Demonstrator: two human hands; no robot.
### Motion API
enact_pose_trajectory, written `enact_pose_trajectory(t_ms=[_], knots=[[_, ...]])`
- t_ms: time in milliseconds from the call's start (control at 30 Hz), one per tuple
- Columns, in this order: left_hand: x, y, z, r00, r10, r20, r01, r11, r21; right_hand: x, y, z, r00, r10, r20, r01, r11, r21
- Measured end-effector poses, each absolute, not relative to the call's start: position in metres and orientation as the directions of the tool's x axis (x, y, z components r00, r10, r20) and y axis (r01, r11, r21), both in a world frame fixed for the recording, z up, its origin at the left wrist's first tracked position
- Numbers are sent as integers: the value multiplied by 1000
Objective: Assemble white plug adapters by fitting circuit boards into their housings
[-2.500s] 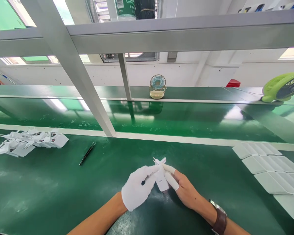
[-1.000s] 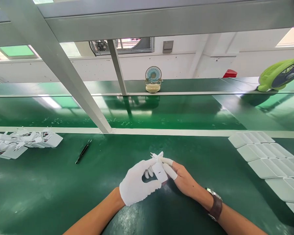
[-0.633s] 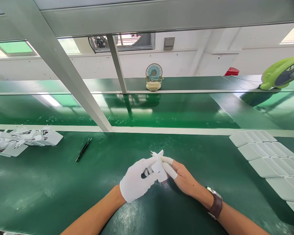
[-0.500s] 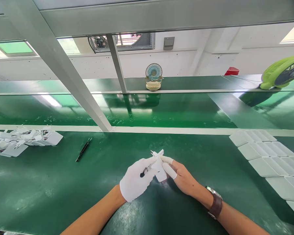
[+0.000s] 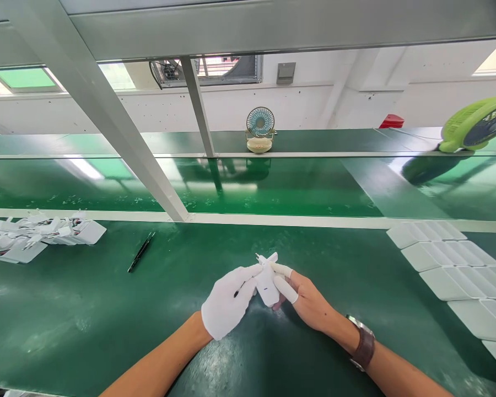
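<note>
- While both hands meet over the green bench [image 5: 86,325], a white plug [image 5: 267,282] sits pinched between them, prongs pointing up and away.
- Left hand [image 5: 227,302], in a white glove, closes its fingers on the plug's left side.
- Right hand [image 5: 306,300], bare with white finger cots, grips the right side.
- Far left of the left hand lie a black pen [image 5: 141,252] and a heap of white parts [image 5: 37,234].
- Right of the right hand, white trays [image 5: 450,259].
</note>
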State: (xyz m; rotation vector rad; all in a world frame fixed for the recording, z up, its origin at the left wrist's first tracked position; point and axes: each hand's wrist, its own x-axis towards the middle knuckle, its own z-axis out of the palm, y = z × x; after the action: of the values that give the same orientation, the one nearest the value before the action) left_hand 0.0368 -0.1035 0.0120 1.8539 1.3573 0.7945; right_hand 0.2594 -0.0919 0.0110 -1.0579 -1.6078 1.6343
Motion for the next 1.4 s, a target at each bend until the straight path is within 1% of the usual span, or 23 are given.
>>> enact_pose_trajectory(t_ms=[133,233,300,367,433,467,533,633,767,867,1000,1167,1333,1400], knots=[[35,-103,10,274,957,97,521,-233,821,259,-93,3,-486,868,-105,91,-69,-993],[35,-102,8,291,952,91,521,-237,820,258,-95,-7,-405,914,-27,101,15,-995],[37,-102,8,267,962,49,533,-190,825,258,-96,-12,-323,942,96,181,161,-970],[41,-101,11,272,962,22,545,-172,820,258,-97,-14,-282,921,268,287,347,-893],[46,-101,15,305,952,24,570,-203,796,257,-98,-14,-303,854,423,345,512,-787],[48,-102,17,313,949,25,591,-216,777,257,-99,-13,-326,818,474,355,571,-740],[51,-102,19,290,957,14,651,-207,730,256,-100,-12,-384,760,525,374,647,-665],[51,-102,16,235,972,-27,706,-152,692,255,-102,-12,-459,724,515,435,688,-581],[49,-101,12,220,973,-74,690,-102,717,257,-103,-15,-495,704,510,472,710,-523],[49,-100,12,208,975,-78,688,-89,721,259,-102,-16,-483,732,481,472,680,-561],[51,-98,12,214,976,-50,673,-111,731,261,-102,-13,-444,772,454,461,631,-623],[50,-97,11,246,968,-39,675,-143,724,259,-103,-11,-544,711,447,417,690,-591],[50,-97,11,267,963,-27,678,-168,716,260,-102,-13,-560,708,430,405,687,-603],[50,-96,12,273,961,-45,695,-165,700,260,-102,-13,-566,711,416,412,682,-605]])
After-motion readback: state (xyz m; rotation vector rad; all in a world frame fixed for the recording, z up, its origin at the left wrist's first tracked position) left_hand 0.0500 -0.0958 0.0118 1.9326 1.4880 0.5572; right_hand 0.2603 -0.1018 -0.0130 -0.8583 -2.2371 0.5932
